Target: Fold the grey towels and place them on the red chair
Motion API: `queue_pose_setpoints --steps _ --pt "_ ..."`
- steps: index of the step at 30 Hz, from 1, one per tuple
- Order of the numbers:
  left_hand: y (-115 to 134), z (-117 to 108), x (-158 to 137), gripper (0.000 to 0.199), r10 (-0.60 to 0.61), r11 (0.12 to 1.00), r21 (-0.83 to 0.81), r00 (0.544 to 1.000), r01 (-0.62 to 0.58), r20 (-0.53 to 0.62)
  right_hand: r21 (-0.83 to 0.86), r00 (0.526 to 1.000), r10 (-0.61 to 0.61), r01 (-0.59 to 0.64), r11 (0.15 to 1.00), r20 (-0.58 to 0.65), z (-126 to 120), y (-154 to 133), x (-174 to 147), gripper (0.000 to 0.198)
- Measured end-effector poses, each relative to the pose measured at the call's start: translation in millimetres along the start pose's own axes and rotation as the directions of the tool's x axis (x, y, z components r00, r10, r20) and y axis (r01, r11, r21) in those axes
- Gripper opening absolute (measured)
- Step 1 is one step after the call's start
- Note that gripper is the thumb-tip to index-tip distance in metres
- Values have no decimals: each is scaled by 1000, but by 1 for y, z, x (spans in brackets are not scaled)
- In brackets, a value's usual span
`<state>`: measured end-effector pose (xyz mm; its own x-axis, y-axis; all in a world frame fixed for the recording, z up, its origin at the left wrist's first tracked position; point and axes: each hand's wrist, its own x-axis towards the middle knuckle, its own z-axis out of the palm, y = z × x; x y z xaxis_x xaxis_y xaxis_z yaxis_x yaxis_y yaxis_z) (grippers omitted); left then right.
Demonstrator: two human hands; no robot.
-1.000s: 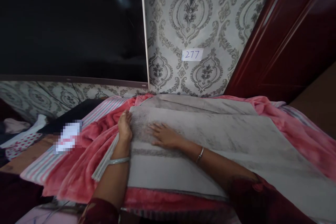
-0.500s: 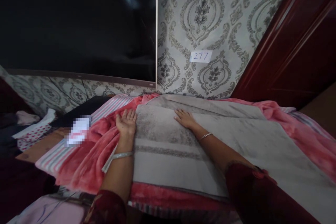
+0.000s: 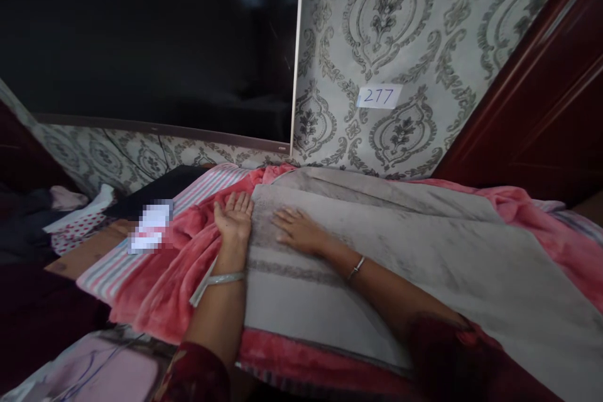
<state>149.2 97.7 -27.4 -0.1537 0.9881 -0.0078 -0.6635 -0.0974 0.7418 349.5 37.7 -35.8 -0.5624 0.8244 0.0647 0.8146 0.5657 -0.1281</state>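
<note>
"What's the biggest thing you see?"

"A big black TV screen [image 3: 155,44], up at the back. Next is the grey cloth [image 3: 447,251]. It's spread on top of the pink blanket [image 3: 162,279], and the pink peeks out on both sides and at the front."

"How much is done?"

"A lot, I'd say. The cloth is laid out, and the near left part looks nice and flat. I think the back part is what's left, because long creases run across it there."

"Is it folded?"

"A pale strip [image 3: 200,292] pokes out by the left arm. It could be more layers, but the arm hides most of it, so I can't be sure."

"And the hands?"

"The right hand [image 3: 299,232] is palm down on the grey cloth, with its fingers spread out. It isn't gripping anything. The left hand [image 3: 234,220] is palm up, fingers nearly straight, at the cloth's left edge and over the pink blanket. Nothing is in it."

"What about the little things?"

"A pale band [image 3: 225,278] on the left wrist and a thin silver bracelet [image 3: 357,267] on the right one."
</note>
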Motion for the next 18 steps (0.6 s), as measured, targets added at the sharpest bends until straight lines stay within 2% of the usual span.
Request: queue_pose_setpoints --steps 4,8,12,16,18 --pt "0 1 0 81 3 1000 13 1000 -3 -3 -11 965 262 -262 965 -6 -4 44 21 64" --pt "3 1 1 78 8 1000 6 1000 -8 -23 12 900 436 -435 900 -15 -2 64 30 65" --pt "10 -1 2 80 83 996 -16 996 -83 -15 27 882 471 -470 882 -13 -6 67 30 63" --pt "16 -2 0 76 93 968 -228 993 -108 -78 36 865 500 -502 864 41 -17 55 28 63" --pt "19 -3 -2 76 101 937 -326 990 -127 -95 30 887 461 -462 887 10 -18 37 24 62"
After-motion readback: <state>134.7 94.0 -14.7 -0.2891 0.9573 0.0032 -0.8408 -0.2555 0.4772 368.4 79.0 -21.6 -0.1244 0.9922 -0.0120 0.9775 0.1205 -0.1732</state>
